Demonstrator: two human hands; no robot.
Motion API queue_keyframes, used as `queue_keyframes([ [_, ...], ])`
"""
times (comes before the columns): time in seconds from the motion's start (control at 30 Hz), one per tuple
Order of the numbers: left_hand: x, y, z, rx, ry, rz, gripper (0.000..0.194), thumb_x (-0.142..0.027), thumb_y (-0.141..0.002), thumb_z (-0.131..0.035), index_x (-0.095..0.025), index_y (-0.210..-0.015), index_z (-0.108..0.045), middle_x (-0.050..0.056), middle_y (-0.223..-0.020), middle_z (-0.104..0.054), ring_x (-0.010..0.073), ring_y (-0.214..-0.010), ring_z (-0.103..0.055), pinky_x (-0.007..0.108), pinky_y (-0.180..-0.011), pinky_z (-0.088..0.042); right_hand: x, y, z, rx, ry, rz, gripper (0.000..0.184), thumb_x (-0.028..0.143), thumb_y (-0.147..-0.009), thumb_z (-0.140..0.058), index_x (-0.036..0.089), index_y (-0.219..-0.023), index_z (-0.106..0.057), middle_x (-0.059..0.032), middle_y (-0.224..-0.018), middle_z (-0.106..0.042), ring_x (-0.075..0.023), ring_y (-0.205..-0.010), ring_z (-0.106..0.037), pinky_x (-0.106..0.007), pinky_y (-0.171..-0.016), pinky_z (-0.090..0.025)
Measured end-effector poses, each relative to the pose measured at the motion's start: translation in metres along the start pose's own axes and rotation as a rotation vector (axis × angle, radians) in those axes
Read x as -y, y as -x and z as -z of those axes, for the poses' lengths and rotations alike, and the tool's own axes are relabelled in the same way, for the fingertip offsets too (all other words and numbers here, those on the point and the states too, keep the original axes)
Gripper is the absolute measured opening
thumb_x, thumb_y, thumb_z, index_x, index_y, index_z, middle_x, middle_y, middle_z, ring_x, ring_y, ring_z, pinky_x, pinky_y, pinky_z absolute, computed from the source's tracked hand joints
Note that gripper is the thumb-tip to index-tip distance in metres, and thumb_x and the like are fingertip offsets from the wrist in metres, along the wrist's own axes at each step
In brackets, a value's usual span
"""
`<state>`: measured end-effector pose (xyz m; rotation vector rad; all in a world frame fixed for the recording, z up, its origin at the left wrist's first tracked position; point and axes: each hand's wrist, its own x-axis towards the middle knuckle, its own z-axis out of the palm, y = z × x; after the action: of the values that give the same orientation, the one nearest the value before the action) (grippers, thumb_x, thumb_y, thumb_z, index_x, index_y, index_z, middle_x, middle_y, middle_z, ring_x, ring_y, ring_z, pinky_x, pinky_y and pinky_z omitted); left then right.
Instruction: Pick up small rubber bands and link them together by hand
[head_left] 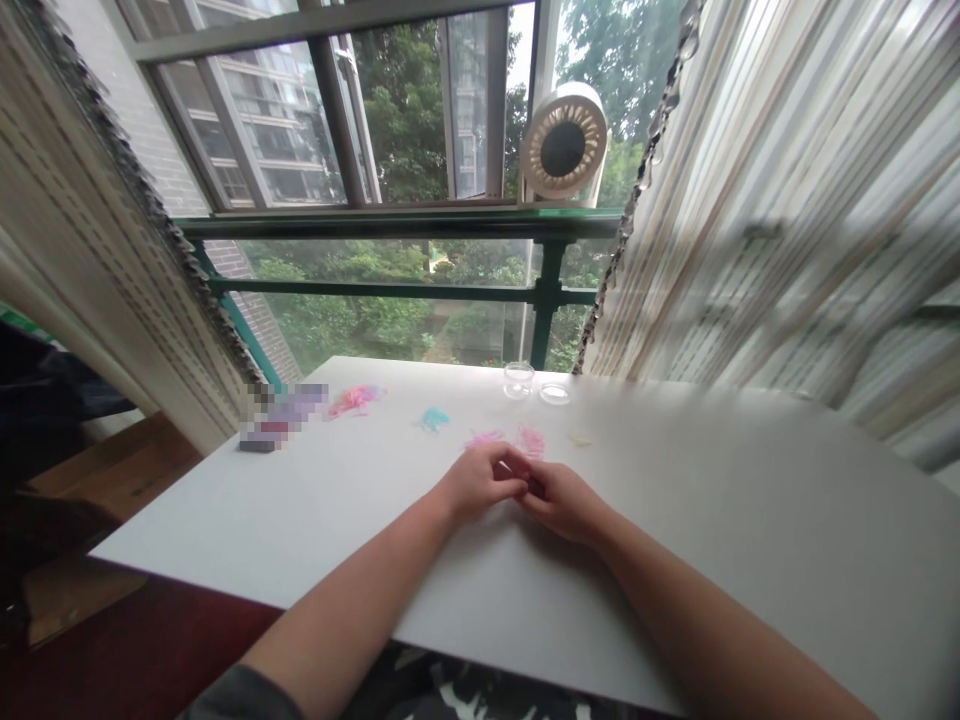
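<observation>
Over the middle of the white table [330, 520], my left hand [480, 480] and my right hand [566, 500] meet at the fingertips. Both are closed in a pinch, and whatever is between the fingers is too small or hidden to make out. Just beyond them lie a pinkish-purple pile of small thin pieces [484, 438] and a pink pile [530, 440], each partly hidden by my hands. A teal pile [433, 419] sits farther left, and a few pale yellow pieces [580, 439] lie to the right.
Near the table's far edge stand a clear round container [518, 381] and a round clear lid or shallow dish [555, 394]. A mixed pink and orange pile [356, 400] lies at the left, beside a blurred-out purple item [289, 415]. A white fan [564, 145] stands by the window.
</observation>
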<state>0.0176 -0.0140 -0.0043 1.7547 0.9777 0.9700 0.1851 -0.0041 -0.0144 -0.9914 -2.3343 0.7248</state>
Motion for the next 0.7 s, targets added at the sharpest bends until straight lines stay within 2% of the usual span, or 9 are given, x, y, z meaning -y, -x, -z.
queue_keyframes([
  [0.13, 0.0059, 0.0054, 0.0046, -0.046, -0.063, -0.018, 0.024, -0.018, -0.069, -0.064, -0.013, -0.092, -0.058, 0.004, -0.081, -0.064, 0.0121, -0.068, -0.063, 0.022, -0.062, -0.049, -0.0013, -0.0005, -0.0011, -0.016, 0.000, -0.016, 0.010, 0.026, -0.077, -0.049, 0.017, -0.076, -0.054, 0.0033, -0.057, -0.049, -0.0095, -0.052, -0.041, -0.021, -0.050, -0.030],
  [0.3, 0.0041, 0.0052, 0.0056, -0.119, -0.135, -0.043, 0.028, -0.023, -0.070, -0.064, -0.015, -0.095, -0.056, 0.001, -0.076, -0.061, 0.0096, -0.063, -0.061, 0.021, -0.060, -0.048, -0.0021, -0.0005, -0.0012, -0.024, -0.041, -0.029, 0.006, 0.023, -0.076, -0.050, 0.018, -0.078, -0.052, 0.0045, -0.057, -0.048, -0.0087, -0.051, -0.041, -0.020, -0.050, -0.031],
  [0.53, 0.0030, 0.0062, 0.0078, -0.178, -0.198, -0.103, 0.030, -0.026, -0.069, -0.066, -0.016, -0.096, -0.055, 0.002, -0.077, -0.061, 0.0112, -0.069, -0.060, 0.024, -0.066, -0.050, -0.0013, -0.0003, -0.0004, -0.065, -0.113, -0.035, 0.016, 0.014, -0.073, -0.047, 0.018, -0.088, -0.053, 0.0060, -0.057, -0.046, -0.0084, -0.051, -0.041, -0.020, -0.051, -0.031],
  [0.7, 0.0047, 0.0058, 0.0094, -0.193, -0.259, -0.144, 0.030, -0.023, -0.068, -0.066, -0.016, -0.096, -0.056, 0.003, -0.079, -0.062, 0.0120, -0.071, -0.060, 0.025, -0.069, -0.050, 0.0005, -0.0006, -0.0004, -0.104, -0.153, -0.031, 0.016, 0.015, -0.074, -0.046, 0.017, -0.087, -0.055, 0.0064, -0.055, -0.043, -0.0080, -0.049, -0.039, -0.020, -0.050, -0.030],
])
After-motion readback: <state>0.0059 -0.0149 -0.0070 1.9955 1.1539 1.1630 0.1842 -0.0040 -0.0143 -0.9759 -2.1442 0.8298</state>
